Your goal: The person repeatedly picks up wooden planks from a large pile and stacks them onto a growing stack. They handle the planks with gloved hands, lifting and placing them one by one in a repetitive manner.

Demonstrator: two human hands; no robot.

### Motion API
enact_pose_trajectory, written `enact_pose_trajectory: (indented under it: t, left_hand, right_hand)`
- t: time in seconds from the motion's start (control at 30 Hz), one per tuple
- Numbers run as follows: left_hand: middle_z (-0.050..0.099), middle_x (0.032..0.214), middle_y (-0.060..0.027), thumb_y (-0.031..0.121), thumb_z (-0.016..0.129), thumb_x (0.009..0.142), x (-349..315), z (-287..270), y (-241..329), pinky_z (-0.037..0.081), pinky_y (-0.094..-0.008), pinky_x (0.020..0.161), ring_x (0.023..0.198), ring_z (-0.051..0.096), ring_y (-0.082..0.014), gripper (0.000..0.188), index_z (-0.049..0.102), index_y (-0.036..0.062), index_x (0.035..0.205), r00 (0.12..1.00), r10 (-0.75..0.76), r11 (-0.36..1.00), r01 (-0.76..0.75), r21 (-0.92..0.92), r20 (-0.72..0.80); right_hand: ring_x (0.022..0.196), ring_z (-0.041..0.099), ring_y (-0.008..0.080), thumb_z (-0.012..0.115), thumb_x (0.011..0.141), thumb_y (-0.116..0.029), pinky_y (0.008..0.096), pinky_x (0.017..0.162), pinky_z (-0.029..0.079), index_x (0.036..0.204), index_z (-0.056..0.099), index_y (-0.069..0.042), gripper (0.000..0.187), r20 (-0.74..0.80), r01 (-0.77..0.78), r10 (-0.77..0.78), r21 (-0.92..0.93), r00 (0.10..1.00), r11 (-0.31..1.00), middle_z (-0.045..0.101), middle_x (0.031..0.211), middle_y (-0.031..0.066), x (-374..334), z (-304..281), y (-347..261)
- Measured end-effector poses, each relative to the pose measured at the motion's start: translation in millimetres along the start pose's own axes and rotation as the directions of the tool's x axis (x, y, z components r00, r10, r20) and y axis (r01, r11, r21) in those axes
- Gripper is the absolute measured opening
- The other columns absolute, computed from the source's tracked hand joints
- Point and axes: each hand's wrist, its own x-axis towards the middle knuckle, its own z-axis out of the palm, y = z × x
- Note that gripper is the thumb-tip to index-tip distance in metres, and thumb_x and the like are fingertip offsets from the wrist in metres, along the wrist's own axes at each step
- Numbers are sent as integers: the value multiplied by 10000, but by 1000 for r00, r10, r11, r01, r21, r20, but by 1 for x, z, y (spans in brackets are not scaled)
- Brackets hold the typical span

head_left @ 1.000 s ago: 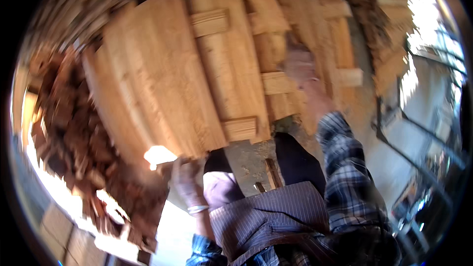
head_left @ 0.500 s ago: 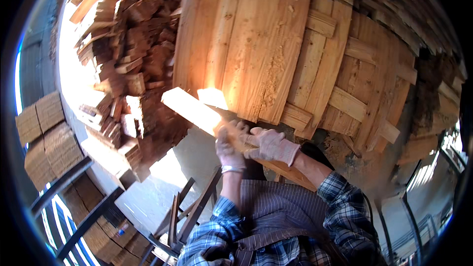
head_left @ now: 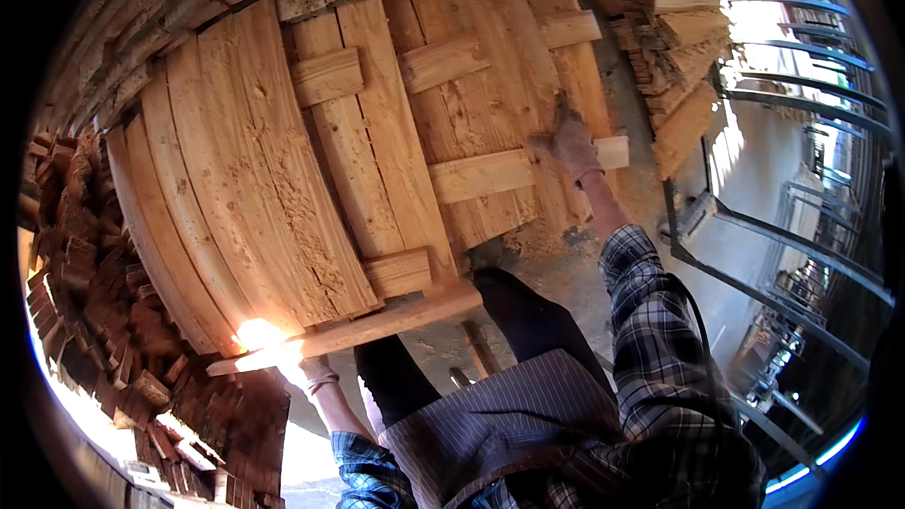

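My right hand (head_left: 571,144) moved over the crosspiece (head_left: 481,175), spread; left hand (head_left: 309,371) holds the plank (head_left: 396,318), likely light, stiff: grip mid-length.

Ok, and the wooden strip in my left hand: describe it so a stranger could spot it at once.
Start at the broad spread of pale boards and go down to its near edge, just before the knees. There the left hand holds the wooden strip near its bright left end. Unlike the boards, it runs crosswise; unlike the crosspieces lying on them, it's in the left hand.
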Motion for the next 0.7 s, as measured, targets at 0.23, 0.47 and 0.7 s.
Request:
enact_pose_trajectory:
  t: [0.23, 0.47, 0.7]
  left_hand:
    - [490, 969, -147, 414, 585, 894, -12, 3, -1, 522, -513, 689, 805, 563, -307, 411, 449, 113, 1138, 968, 147, 986, -160, 49, 203]
    - [545, 925, -176, 368, 542, 883, -25, -30, 16, 496, -534, 782, 843, 572, -324, 406, 511, 24, 1096, 970, 140, 990, -143, 2, 199]
    - [554, 854, -168, 305, 512, 873, -64, -58, 45, 500, -440, 772, 791, 555, -306, 341, 541, -23, 960, 961, -192, 975, 210, -72, 201]
  right_hand:
    - [1024, 619, 315, 810, 684, -393, 394, 860, 503, 1412, 319, 47, 982, 108, 16, -100, 597, 989, 802, 640, 1079, 214, 22, 5, 36]
    - [831, 626, 229, 759, 749, -350, 297, 679, 530, 1439, 336, -37, 867, -189, 459, -432, 551, 882, 697, 611, 1134, 196, -118, 6, -115]
    - [755, 590, 167, 613, 884, -135, 273, 586, 489, 1392, 416, -47, 552, -33, 374, -445, 602, 895, 706, 634, 1168, 125, -164, 47, -261]
